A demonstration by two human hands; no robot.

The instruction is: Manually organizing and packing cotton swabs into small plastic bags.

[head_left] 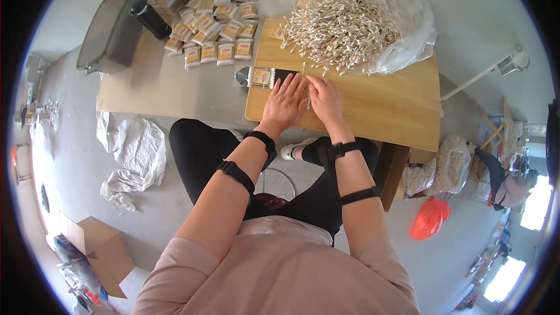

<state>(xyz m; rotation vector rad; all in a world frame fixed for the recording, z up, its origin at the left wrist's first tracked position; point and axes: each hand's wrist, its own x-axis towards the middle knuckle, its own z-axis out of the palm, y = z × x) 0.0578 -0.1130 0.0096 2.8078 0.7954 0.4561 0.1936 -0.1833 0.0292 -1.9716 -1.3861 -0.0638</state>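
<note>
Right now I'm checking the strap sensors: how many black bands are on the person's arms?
4: one on the left wrist, one on the left forearm, one on the right wrist, one on the right forearm. None looks hidden.

I look down on a small packing workshop. Just beyond my hands, a wooden table (379,105) carries a heap of cotton swabs (338,26) spilling from a clear plastic bag (408,29). Farther out to the left, rows of filled small packets (216,17) lie on a cardboard sheet (157,87). Well below and to the left, an open carton (102,251) sits on the bare concrete floor (76,157). To the right, bulk sacks (452,163), apparently stock, stand beside the table.
</note>
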